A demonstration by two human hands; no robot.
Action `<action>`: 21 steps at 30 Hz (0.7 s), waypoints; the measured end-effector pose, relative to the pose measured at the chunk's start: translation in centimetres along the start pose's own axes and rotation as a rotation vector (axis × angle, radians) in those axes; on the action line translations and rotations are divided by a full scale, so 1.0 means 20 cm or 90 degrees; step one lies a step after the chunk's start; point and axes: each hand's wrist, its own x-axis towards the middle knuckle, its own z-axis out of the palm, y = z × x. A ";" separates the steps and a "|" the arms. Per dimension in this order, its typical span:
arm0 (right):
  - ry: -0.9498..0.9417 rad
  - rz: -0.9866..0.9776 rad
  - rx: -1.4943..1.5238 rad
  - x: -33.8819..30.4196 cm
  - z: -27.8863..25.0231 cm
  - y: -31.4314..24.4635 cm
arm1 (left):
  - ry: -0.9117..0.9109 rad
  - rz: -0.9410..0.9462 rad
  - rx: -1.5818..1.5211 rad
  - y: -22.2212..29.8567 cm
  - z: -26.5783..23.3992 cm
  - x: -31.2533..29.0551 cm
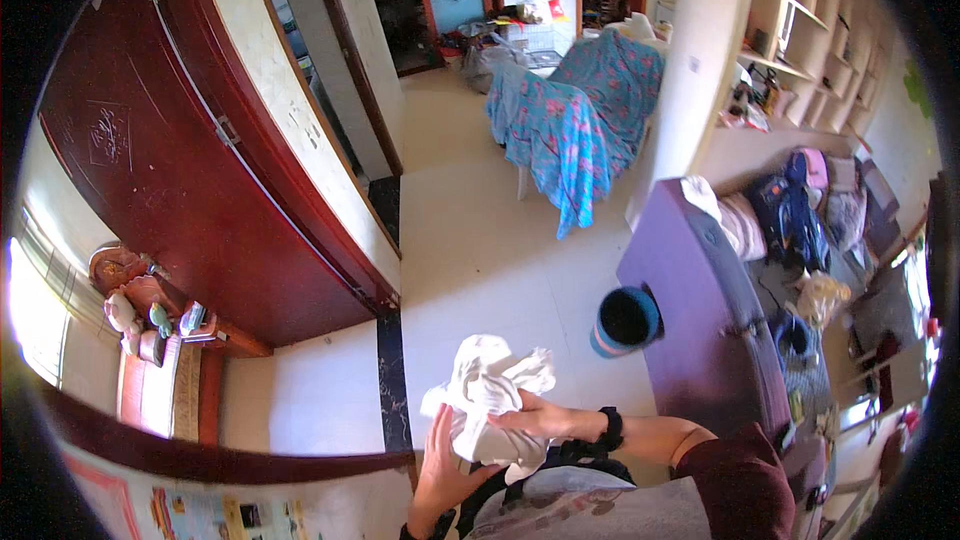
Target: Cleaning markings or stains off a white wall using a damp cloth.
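Our right hand [545, 420] lies over the top of a white cloth [490, 400], its fingers [515, 423] curled down into the folds and pressing it. Our left hand [440, 470] comes up from below with the palm against the cloth's underside, fingers [437, 430] spread and only partly closed — so the cloth is bunched between the two hands, held in the air above the floor [480, 250]. A black band [611, 429] sits on the right wrist, just behind the hand.

Beyond the right fingers, a little up and to the right, a round blue bin [626, 321] stands on the floor, apart from the cloth. Just past it is the purple end of a sofa [690, 300], with clothes [790, 210] heaped further along it. Straight ahead of the fingers, well apart, a chair under a blue flowered cover [580, 110] stands on the pale tiles. To the left of the left fingers a dark tile strip [392, 380] runs along the floor, and further left stands a dark red door [170, 170].
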 end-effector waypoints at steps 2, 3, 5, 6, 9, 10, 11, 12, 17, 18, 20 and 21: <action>-0.034 -0.008 0.051 0.22 -0.09 -0.16 | 0.040 0.026 0.085 -0.11 0.01 0.22; -0.053 -0.001 0.050 0.35 -0.15 -0.21 | 0.054 0.027 0.127 -0.19 0.01 0.34; -0.066 -0.003 0.017 0.57 -0.28 -0.33 | 0.063 -0.003 0.119 -0.34 -0.02 0.58; -0.063 -0.008 0.009 0.68 -0.35 -0.38 | 0.080 0.021 0.123 -0.48 -0.02 0.69; -0.040 -0.075 0.006 1.04 -0.63 -0.57 | 0.069 -0.162 -0.070 -0.58 -0.17 1.17; 0.009 -0.078 0.093 1.18 -0.75 -0.58 | 0.071 -0.183 -0.082 -0.60 -0.23 1.33; 0.051 -0.111 0.065 1.31 -0.88 -0.63 | 0.136 -0.138 -0.150 -0.64 -0.27 1.48; 0.095 -0.145 0.039 1.42 -0.99 -0.69 | 0.197 -0.093 -0.218 -0.70 -0.32 1.63; 0.356 -0.206 -0.230 1.83 -1.43 -1.08 | 0.124 -0.090 -0.394 -0.88 -0.61 2.38; 0.384 -0.205 -0.239 1.92 -1.52 -1.11 | 0.100 -0.085 -0.438 -0.90 -0.66 2.51; 0.426 -0.224 -0.265 2.08 -1.73 -1.15 | 0.059 -0.075 -0.443 -0.98 -0.69 2.74; 0.517 -0.236 -0.385 2.17 -1.83 -1.17 | -0.001 -0.122 -0.425 -1.03 -0.73 2.87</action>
